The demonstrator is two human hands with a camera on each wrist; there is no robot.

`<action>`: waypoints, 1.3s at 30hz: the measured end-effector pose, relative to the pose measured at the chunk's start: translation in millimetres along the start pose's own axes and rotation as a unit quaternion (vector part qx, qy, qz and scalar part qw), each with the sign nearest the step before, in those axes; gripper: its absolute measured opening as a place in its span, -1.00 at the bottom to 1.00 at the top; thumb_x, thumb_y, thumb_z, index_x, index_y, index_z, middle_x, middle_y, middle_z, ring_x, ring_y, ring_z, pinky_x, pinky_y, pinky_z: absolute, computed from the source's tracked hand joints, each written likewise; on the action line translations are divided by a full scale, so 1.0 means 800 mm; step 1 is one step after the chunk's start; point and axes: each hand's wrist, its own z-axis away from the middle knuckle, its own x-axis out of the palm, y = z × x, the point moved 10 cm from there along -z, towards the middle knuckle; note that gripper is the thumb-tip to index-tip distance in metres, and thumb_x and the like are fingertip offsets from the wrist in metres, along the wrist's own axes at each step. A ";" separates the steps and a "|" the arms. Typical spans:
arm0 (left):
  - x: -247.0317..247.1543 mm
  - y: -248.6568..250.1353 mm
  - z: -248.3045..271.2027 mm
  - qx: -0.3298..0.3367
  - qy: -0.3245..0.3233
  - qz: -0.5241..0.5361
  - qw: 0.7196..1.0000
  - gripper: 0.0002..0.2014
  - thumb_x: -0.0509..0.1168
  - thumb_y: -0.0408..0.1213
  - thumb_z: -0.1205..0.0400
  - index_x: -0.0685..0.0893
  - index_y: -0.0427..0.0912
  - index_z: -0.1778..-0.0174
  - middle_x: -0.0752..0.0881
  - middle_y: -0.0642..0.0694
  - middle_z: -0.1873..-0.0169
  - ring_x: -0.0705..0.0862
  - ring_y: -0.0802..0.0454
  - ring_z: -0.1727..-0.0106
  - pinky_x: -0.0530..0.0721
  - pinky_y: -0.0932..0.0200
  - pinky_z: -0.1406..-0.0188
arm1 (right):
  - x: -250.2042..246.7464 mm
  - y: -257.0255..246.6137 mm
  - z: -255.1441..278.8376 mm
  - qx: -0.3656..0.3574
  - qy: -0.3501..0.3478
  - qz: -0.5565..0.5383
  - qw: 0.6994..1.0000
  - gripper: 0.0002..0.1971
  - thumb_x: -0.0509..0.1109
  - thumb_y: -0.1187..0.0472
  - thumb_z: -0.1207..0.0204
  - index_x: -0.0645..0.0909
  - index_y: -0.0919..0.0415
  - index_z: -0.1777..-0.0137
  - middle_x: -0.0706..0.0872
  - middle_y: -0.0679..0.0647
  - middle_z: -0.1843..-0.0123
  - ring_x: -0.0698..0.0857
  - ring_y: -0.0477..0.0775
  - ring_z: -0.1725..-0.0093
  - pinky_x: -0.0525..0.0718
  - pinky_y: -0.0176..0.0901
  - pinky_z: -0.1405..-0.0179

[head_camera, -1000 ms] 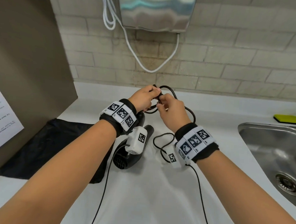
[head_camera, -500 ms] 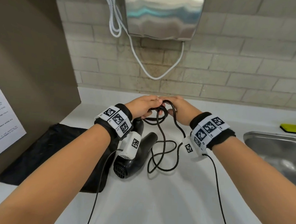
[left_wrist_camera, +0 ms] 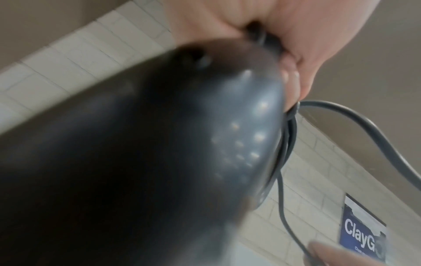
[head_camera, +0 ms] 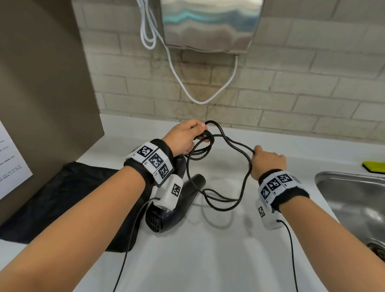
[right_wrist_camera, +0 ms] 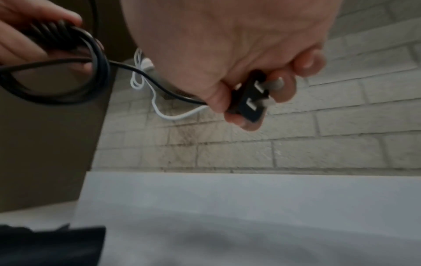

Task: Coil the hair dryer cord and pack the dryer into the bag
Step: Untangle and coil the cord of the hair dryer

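While her left hand (head_camera: 183, 138) grips the coiled cord (head_camera: 230, 146) above the dryer (head_camera: 171, 214) and her right hand (head_camera: 268, 161) pinches the plug (right_wrist_camera: 249, 100), I'd feed slack in even loops, bag (head_camera: 55, 200) waiting alongside.

Head view is bright and even, lit from overhead, with soft shadows under the cord (head_camera: 244, 178) on the counter (head_camera: 202, 259) and glare streaks on the steel hand dryer (head_camera: 208, 18). Edges bow out fisheye-style. Wrist views are dimmer; the hair dryer (left_wrist_camera: 136, 153) is a blurry blob.
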 end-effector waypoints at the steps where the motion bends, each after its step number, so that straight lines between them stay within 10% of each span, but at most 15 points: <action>1: -0.005 -0.001 0.000 0.000 0.009 0.004 1.000 -0.79 0.06 -0.26 -0.75 0.54 -0.09 0.16 0.69 -0.09 0.25 0.19 0.20 0.78 0.14 0.39 0.76 | 0.013 0.016 0.001 0.039 -0.033 -0.007 0.999 -0.70 0.07 0.28 -0.54 0.38 0.21 -0.26 0.71 0.20 -0.06 0.64 0.23 -0.11 0.42 0.01 -0.16; 5: -0.016 -0.004 -0.001 0.009 0.020 0.014 1.000 -0.77 0.05 -0.23 -0.75 0.56 -0.10 0.14 0.66 -0.04 0.26 0.22 0.20 0.76 0.20 0.38 0.75 | 0.088 0.044 0.012 0.066 -0.209 0.014 0.976 -0.70 0.06 0.26 -0.65 0.58 0.30 -0.20 0.67 0.22 -0.18 0.67 0.17 -0.11 0.61 -0.08 -0.15; 8: -0.014 -0.003 -0.001 0.018 0.009 0.013 1.000 -0.77 0.02 -0.23 -0.76 0.57 -0.14 0.09 0.61 -0.05 0.30 0.22 0.21 0.76 0.20 0.37 0.76 | 0.132 0.028 0.027 0.022 -0.294 -0.002 0.956 -0.68 0.13 0.29 -0.62 0.46 0.20 0.38 0.59 0.12 0.29 0.51 0.00 0.40 0.46 -0.31 0.43; 10: -0.014 -0.001 -0.001 0.024 0.012 0.011 1.000 -0.77 0.01 -0.24 -0.76 0.57 -0.18 -0.03 0.57 -0.04 0.32 0.22 0.22 0.76 0.20 0.37 0.75 | 0.150 0.014 0.040 -0.005 -0.332 0.041 0.942 -0.73 0.24 0.24 -0.56 0.47 0.19 0.40 0.57 0.09 0.29 0.59 0.07 0.28 0.57 -0.26 0.24; 13: -0.012 0.002 0.000 0.036 0.002 0.003 0.999 -0.76 -0.02 -0.27 -0.77 0.55 -0.16 -0.17 0.53 -0.05 0.33 0.20 0.23 0.75 0.18 0.37 0.75 | 0.115 -0.010 0.027 -0.035 -0.215 0.103 0.970 -0.70 0.15 0.11 -0.57 0.49 0.08 -0.27 0.48 0.17 -0.31 0.42 0.29 -0.36 0.36 0.15 -0.33; 16: -0.008 0.005 0.002 0.043 -0.023 -0.003 0.999 -0.76 -0.01 -0.27 -0.77 0.57 -0.12 -0.12 0.52 -0.05 0.35 0.19 0.22 0.72 0.17 0.34 0.73 | 0.030 -0.061 0.015 -0.092 -0.062 -0.189 0.976 -0.52 0.16 0.24 -0.60 0.26 0.00 -0.52 0.36 0.16 -0.47 0.40 0.22 -0.41 0.39 0.01 -0.36; 20: 0.004 0.009 0.005 0.051 -0.060 0.009 0.997 -0.75 0.00 -0.30 -0.76 0.60 -0.07 0.00 0.52 -0.05 0.37 0.19 0.21 0.72 0.19 0.36 0.75 | -0.025 -0.126 0.030 -0.223 -0.065 -0.426 0.874 -0.36 0.12 0.61 -0.49 0.27 0.13 -0.53 0.50 0.23 -0.38 0.53 -0.13 0.02 0.41 -0.58 0.19; 25: 0.005 0.007 0.006 0.039 -0.056 0.032 0.997 -0.77 0.02 -0.31 -0.75 0.59 -0.05 0.01 0.53 -0.02 0.43 0.21 0.22 0.73 0.21 0.37 0.76 | -0.022 -0.149 0.037 -0.250 -0.122 -0.516 0.810 -0.35 0.07 0.65 -0.47 0.22 0.05 -0.46 0.43 -0.12 -0.28 0.56 -0.05 0.15 0.47 -0.43 0.53; 30: 0.018 0.007 0.008 0.038 -0.077 0.030 0.996 -0.78 0.02 -0.31 -0.75 0.60 -0.07 -0.03 0.55 -0.03 0.41 0.21 0.21 0.72 0.21 0.35 0.74 | -0.015 -0.143 0.029 -0.199 -0.116 -0.578 0.783 -0.74 0.11 0.49 -0.61 0.44 0.24 -0.21 0.53 0.01 0.16 0.51 -0.23 0.37 0.42 -0.54 0.55; 39: 0.006 0.009 0.009 0.067 -0.045 0.036 0.996 -0.74 -0.01 -0.24 -0.77 0.59 0.04 -0.11 0.52 -0.03 0.36 0.19 0.17 0.68 0.21 0.34 0.72 | 0.010 -0.027 -0.021 -0.031 0.074 -0.508 0.858 -0.81 0.22 0.36 -0.58 0.64 0.42 -0.02 0.62 0.21 0.16 0.58 0.17 0.12 0.44 -0.46 0.36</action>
